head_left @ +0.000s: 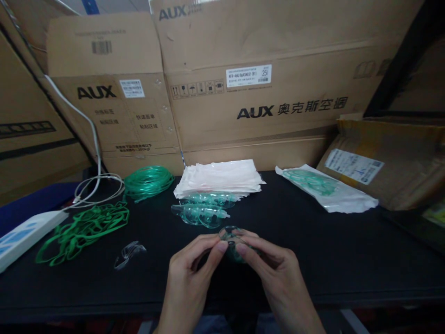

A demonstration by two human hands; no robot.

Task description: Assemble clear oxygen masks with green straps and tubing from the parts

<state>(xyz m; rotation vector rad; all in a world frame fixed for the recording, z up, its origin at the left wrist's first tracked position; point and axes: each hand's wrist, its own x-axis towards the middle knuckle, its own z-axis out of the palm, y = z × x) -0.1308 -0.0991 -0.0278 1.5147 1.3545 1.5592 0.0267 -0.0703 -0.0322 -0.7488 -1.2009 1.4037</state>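
Near the front of the black table, both of my hands hold a translucent green oxygen mask (237, 253). My left hand (196, 262) pinches its left rim between thumb and fingers. On the other side, my right hand (274, 262) grips it the same way, thumb on top. Fingers cover much of the mask. Just beyond lie several more green masks (201, 214), nested or piled together. Left of my hands are a few thin clear strips (129, 253), a tangle of green elastic straps (86, 227) and a coil of green tubing (149, 182).
A stack of white pouches (220, 176) sits behind the masks. A packaged mask with tubing (323, 185) lies at the right, beside a brown carton (389, 157). A white power strip (29, 234) and its cable are at the left. Large cardboard boxes (208, 116) wall the back.
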